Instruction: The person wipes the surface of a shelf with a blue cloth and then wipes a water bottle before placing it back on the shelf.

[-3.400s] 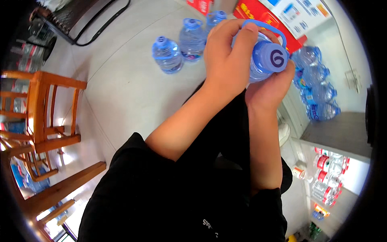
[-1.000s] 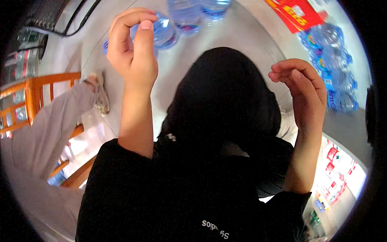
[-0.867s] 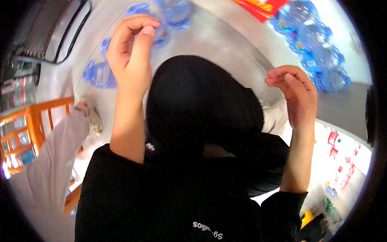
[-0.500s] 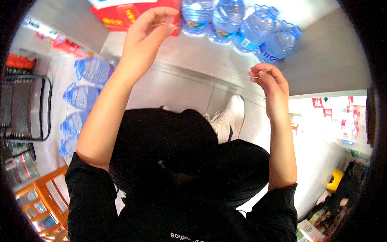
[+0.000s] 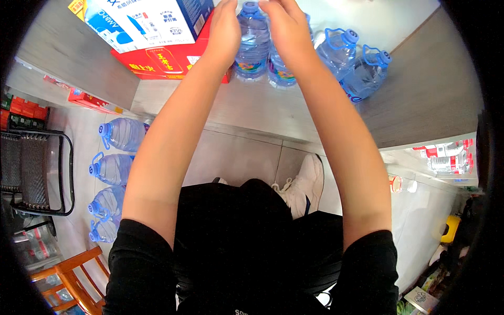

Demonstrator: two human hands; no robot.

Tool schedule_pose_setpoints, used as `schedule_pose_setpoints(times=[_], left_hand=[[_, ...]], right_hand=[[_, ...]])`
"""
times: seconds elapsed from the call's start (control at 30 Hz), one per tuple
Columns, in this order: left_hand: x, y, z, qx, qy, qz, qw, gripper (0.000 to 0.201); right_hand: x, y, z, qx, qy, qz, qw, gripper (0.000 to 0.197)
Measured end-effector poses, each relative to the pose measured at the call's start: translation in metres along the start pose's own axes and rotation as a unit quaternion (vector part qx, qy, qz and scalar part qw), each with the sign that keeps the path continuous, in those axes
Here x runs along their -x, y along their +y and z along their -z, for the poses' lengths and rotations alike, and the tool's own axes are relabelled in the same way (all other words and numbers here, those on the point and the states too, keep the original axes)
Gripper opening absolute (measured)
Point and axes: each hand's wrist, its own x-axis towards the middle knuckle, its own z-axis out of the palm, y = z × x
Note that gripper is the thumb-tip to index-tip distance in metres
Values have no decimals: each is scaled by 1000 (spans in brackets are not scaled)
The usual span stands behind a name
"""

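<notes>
A large clear water bottle (image 5: pixel 252 50) with a blue cap stands upright on the low grey shelf (image 5: pixel 178 102), between my two raised hands. My left hand (image 5: pixel 224 34) is at its left side, in front of the red carton (image 5: pixel 163 60). My right hand (image 5: pixel 289 32) is at its right side, covering much of a second water bottle (image 5: pixel 281 73). The hands look open, but the fingertips are cut off by the upper edge. No firm grip on the bottle shows. Two more bottles with carrying loops, a leaning bottle (image 5: pixel 338 50) and an outer bottle (image 5: pixel 365 76), stand farther right.
A blue-and-white box (image 5: pixel 147 26) rests on the red carton. Several water bottles (image 5: pixel 113 168) line the floor at left, by a black chair (image 5: pixel 37 170) and a wooden chair (image 5: pixel 71 273). My white shoe (image 5: pixel 307 184) is below the shelf edge. Red-labelled bottles (image 5: pixel 446 157) stand at right.
Both hands have moved up and inward, from apart to either side of the large bottle. The view has shifted upward, bringing the blue-and-white box more into sight.
</notes>
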Motion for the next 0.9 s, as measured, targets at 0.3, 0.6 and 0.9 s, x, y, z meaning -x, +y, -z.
schedule_pose_setpoints(times=[0.3, 0.6, 0.9], left_hand=[[19, -17, 8, -152, -1, 17, 988, 51], [64, -13, 18, -262, -9, -118, 958, 47], [124, -32, 34, 355, 52, 343, 868, 53]], right_hand=[[-36, 83, -25, 342, 19, 217, 914, 51], [10, 45, -14, 465, 11, 274, 842, 39], [87, 33, -23, 469, -17, 286, 835, 27]])
